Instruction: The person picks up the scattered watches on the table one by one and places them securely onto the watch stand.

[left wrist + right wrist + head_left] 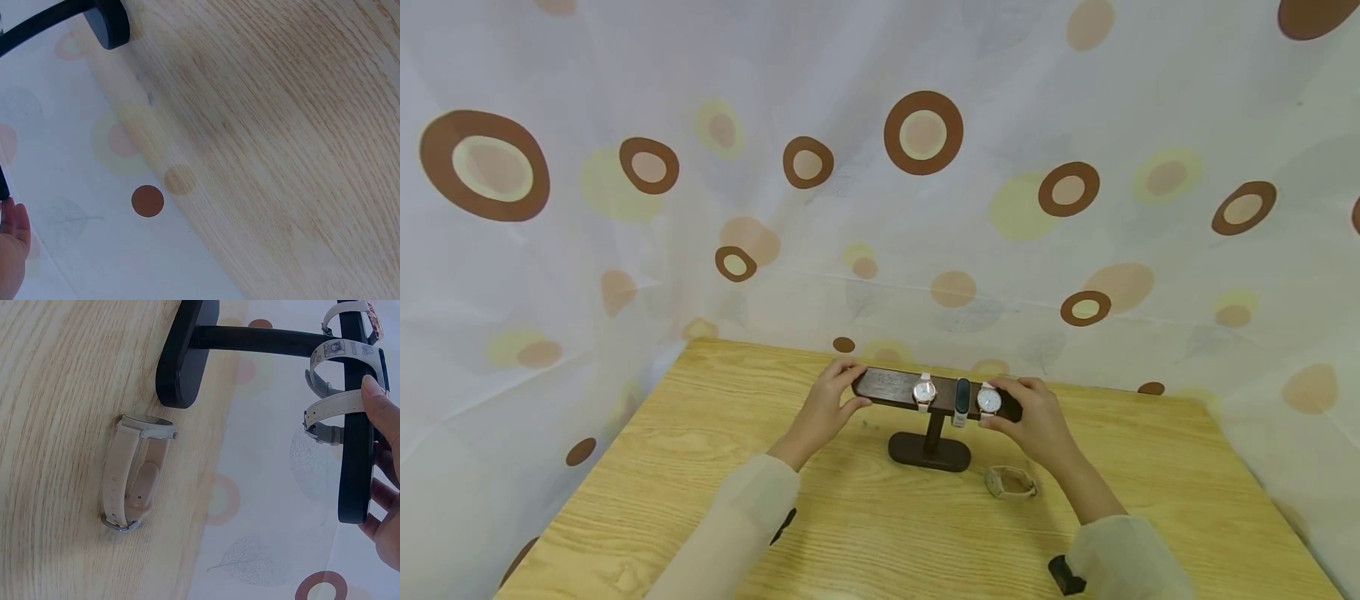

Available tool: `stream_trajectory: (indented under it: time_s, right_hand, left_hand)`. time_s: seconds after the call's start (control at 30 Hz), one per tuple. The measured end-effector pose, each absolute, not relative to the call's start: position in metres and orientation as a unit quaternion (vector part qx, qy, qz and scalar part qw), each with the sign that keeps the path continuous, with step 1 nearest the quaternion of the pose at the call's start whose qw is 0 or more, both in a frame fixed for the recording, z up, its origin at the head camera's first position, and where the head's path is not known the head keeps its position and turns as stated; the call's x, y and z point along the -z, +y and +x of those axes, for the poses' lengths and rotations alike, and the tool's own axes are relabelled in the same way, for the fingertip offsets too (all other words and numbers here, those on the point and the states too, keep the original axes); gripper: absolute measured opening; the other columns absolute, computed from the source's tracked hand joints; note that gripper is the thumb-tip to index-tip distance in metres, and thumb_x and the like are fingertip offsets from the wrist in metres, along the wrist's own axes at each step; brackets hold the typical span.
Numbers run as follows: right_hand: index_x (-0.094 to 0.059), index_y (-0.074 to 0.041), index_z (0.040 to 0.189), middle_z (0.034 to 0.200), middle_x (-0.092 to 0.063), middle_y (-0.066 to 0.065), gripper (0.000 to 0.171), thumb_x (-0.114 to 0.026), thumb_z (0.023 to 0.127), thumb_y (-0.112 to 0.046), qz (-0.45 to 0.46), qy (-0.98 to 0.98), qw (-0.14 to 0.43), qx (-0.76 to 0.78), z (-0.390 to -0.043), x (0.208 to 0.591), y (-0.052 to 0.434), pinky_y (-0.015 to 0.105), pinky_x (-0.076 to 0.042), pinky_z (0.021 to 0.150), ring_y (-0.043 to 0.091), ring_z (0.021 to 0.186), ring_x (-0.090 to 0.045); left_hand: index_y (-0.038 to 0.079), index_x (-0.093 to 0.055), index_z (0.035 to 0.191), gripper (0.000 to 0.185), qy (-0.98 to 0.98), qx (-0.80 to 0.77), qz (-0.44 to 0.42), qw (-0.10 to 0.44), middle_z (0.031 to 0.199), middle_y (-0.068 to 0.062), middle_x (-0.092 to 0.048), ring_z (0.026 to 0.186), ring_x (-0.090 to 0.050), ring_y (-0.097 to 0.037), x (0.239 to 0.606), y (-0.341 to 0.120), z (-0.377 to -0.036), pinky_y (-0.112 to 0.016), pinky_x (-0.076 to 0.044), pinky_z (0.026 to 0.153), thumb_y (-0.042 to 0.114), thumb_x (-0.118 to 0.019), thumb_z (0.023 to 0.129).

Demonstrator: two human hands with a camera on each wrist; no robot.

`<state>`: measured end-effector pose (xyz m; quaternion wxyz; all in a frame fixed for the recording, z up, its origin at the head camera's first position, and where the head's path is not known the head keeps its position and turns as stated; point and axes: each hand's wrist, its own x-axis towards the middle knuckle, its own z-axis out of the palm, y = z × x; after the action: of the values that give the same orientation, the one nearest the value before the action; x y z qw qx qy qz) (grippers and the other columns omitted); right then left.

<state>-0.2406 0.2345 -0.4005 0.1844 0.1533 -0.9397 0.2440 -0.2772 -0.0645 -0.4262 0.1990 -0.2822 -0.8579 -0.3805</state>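
Note:
A dark watch stand (891, 387) with a T-shaped bar stands on the table. My left hand (824, 408) grips the bar's left end. At the right end, my right hand (1036, 417) pinches around the bar at a white-strapped wristwatch (989, 401), its thumb against the strap. Left of that watch, a fitness band (962, 397) with a dark face circles the bar, followed by another white-strapped watch (924, 391). A beige-strapped watch (122, 469) lies on its side on the table, below the right hand. Only a few fingers of the left hand appear in the left wrist view.
The wooden table (700, 467) reaches back to a white curtain (850, 217) with brown and yellow circles, which also hangs at the left and right. The stand's oval base (929, 451) rests near the table's middle. Dark wrist straps (1066, 575) sit at both sleeves.

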Motion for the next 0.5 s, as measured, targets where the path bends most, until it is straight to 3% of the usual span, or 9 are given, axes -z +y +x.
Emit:
stream_trajectory:
  time_s: [0.33, 0.5]
  right_hand:
    - [-0.058, 0.0, 0.12, 0.115, -0.055, 0.027, 0.057, -0.08, 0.069, -0.013, 0.152, -0.93, 0.196, -0.271, -0.2355, 0.4058, 0.2319, 0.056, -0.049, 0.081, 0.042, 0.106, -0.05]
    - [-0.061, 0.003, 0.114, 0.11, -0.061, 0.024, 0.059, -0.084, 0.061, -0.009, 0.182, -0.906, 0.265, -0.277, -0.2337, 0.4097, 0.2333, 0.058, -0.045, 0.084, 0.04, 0.105, -0.05]
  left_hand:
    - [-0.007, -0.056, 0.12, 0.047, -0.854, 0.396, -0.277, 0.194, 0.118, -0.016, -0.054, 0.109, -0.055, -0.029, 0.4249, -0.0645, -0.2757, -0.037, -0.05, 0.091, 0.008, -0.07, 0.078]
    - [-0.007, -0.057, 0.12, 0.047, -0.85, 0.401, -0.277, 0.198, 0.117, -0.016, -0.053, 0.109, -0.055, -0.029, 0.4276, -0.065, -0.2765, -0.038, -0.05, 0.091, 0.009, -0.071, 0.078]
